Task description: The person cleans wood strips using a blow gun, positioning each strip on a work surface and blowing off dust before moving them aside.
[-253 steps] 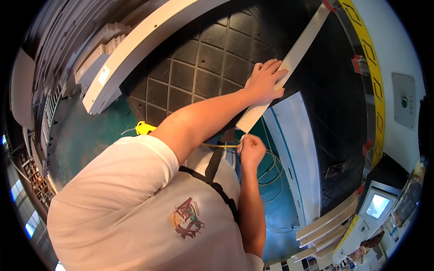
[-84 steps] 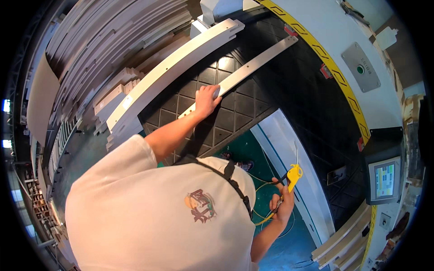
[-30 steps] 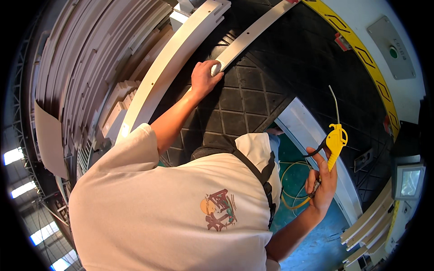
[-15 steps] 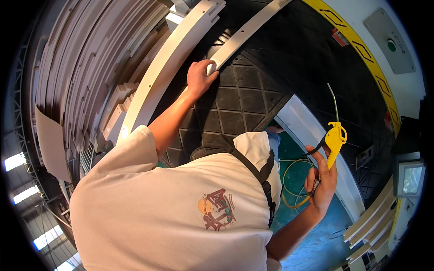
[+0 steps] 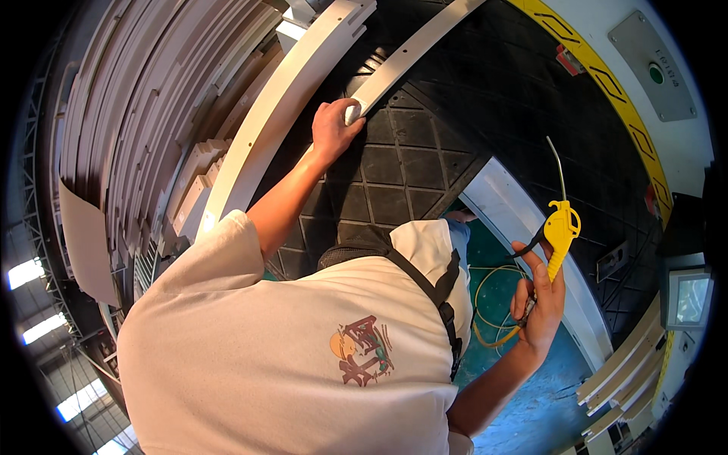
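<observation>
My left hand (image 5: 332, 130) is closed round a small white rounded object (image 5: 353, 114), whose kind I cannot make out. It sits at the near end of a narrow pale strip (image 5: 404, 52), against or just over its surface. Beside this strip, to the left, runs a wider cream-coloured board (image 5: 262, 129) with small holes. On the other side, my right hand (image 5: 542, 303) grips a yellow air blow gun (image 5: 562, 231) by its handle. Its thin bent metal nozzle points up and away from me, and a yellow hose (image 5: 485, 340) trails from its lower end.
Stacked long panels (image 5: 144, 114) fill the left side. Under my left arm lies a black grooved mat surface (image 5: 394, 163), edged by a white metal rail (image 5: 523, 220). A yellow-edged machine panel (image 5: 656, 72) with a green button stands at far right, and more strips (image 5: 626, 379) lie lower right.
</observation>
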Demonstrator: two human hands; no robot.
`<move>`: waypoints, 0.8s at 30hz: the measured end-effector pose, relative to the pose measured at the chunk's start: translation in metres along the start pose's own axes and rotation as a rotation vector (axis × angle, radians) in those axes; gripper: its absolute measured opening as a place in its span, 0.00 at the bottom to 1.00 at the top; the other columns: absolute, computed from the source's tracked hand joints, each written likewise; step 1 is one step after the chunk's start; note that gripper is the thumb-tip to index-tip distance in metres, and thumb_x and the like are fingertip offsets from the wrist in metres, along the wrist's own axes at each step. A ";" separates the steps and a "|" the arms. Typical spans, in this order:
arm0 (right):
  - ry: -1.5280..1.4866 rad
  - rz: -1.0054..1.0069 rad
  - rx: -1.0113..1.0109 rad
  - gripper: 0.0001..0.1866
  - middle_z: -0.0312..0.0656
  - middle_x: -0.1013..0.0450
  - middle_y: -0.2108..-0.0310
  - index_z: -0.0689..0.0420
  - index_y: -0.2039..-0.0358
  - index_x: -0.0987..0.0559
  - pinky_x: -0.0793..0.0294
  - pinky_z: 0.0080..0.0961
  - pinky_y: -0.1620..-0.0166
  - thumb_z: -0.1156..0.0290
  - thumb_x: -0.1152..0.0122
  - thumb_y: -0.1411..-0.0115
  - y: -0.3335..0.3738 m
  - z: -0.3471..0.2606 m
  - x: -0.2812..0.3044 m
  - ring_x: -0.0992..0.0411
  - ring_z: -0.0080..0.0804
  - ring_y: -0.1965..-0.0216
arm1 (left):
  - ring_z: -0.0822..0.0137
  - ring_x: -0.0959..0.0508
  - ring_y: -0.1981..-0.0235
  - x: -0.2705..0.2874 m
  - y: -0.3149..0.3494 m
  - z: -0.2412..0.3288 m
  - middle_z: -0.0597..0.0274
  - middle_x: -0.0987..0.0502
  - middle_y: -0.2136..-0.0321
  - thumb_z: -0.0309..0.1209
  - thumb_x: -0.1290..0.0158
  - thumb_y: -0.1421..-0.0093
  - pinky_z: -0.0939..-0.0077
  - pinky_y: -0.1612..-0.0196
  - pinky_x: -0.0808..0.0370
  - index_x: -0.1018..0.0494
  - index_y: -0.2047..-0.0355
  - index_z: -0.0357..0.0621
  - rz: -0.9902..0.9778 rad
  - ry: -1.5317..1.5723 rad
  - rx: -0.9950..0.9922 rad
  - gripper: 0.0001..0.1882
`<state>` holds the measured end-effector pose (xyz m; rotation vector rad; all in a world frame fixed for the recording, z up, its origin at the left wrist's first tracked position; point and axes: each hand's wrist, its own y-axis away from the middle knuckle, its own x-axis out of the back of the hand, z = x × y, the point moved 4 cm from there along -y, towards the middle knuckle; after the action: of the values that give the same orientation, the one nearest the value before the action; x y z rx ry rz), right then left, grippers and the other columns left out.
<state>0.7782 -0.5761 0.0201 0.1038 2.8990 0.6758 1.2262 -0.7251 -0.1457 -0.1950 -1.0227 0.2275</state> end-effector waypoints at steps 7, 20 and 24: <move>-0.056 -0.022 -0.015 0.29 0.59 0.25 0.44 0.67 0.29 0.40 0.41 0.10 0.82 0.64 0.52 0.23 0.001 -0.001 -0.002 0.41 0.12 0.85 | 0.53 0.23 0.62 -0.004 0.004 0.006 0.62 0.16 0.59 0.34 0.30 0.51 0.60 0.54 0.25 0.19 0.57 0.48 0.041 0.007 0.004 0.19; -0.033 -0.027 0.022 0.32 0.60 0.24 0.45 0.69 0.29 0.42 0.38 0.10 0.84 0.62 0.49 0.24 -0.003 -0.008 -0.004 0.40 0.13 0.87 | 0.56 0.23 0.62 -0.005 0.006 0.006 0.60 0.18 0.64 0.36 0.30 0.49 0.62 0.56 0.24 0.18 0.56 0.48 0.057 0.003 -0.009 0.20; -0.155 0.123 0.155 0.31 0.62 0.27 0.41 0.66 0.28 0.42 0.36 0.10 0.81 0.78 0.52 0.31 -0.006 -0.040 -0.015 0.38 0.12 0.85 | 0.57 0.24 0.64 -0.005 0.007 0.004 0.59 0.20 0.68 0.36 0.29 0.50 0.62 0.58 0.25 0.18 0.56 0.48 0.056 0.014 -0.007 0.21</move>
<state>0.7858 -0.6002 0.0556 0.3401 2.8080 0.4387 1.2199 -0.7195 -0.1494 -0.2313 -1.0054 0.2733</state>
